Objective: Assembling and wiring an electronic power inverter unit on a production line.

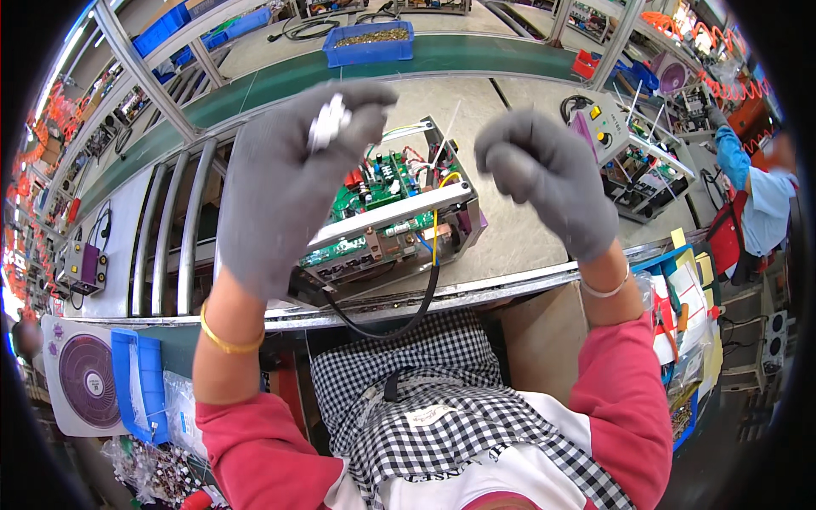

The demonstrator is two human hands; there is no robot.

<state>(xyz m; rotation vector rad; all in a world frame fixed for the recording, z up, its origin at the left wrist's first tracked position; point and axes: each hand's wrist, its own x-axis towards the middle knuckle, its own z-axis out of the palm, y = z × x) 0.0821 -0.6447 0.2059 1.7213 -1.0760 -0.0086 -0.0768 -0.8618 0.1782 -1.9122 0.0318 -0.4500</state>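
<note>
My left hand (285, 183), in a grey glove, is raised on the left with its fingers curled around a cluster of small white plastic pieces (330, 121). My right hand (548, 174), also gloved, hangs in the air on the right with fingers bent in. Whether anything is pinched there does not show. Between and below both hands sits an open-frame electrical unit (387, 225) with green circuit boards, metal rails, red and yellow wires and a thick black cable (399, 327). A thin white strip (446, 133) sticks up from its far side. My left hand hides part of the unit.
Metal rollers (166, 229) lie to the left. A blue bin (368, 44) of small brass-coloured parts stands at the back on the green belt (459, 53). Another open unit (642, 174) sits at right, near a co-worker's blue sleeve (733, 157). A purple fan panel (82, 378) leans at lower left.
</note>
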